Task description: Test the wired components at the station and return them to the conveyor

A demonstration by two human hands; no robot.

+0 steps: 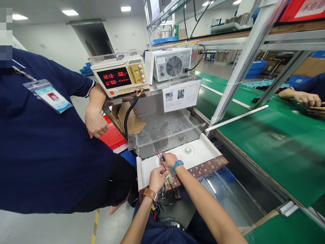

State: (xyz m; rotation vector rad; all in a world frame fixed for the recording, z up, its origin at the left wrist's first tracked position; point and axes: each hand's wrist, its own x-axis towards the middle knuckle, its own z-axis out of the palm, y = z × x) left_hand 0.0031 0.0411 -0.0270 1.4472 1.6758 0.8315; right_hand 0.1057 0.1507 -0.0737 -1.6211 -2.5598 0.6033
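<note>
My left hand (156, 179), with a brown watch strap on its wrist, pinches the end of a thin red wire (157, 153) just above the brown terminal strip (200, 171). The wire loops up and over toward my right hand (170, 160), which wears a blue band. Those fingers are closed on a small dark part (163, 158) above the white tray (147, 167); its kind is too small to make out. Close under my left fingertips is a green clip (169, 180) on the strip. A white round fixture (188, 150) sits in the tray, right of my hands.
A power supply with red digits (114, 76) and a grey unit with a fan (172, 64) stand on the metal shelf behind a clear guard (172, 135). A person in navy (50, 142) stands close at left. A green conveyor (274, 142) with a white rod (236, 118) runs at right.
</note>
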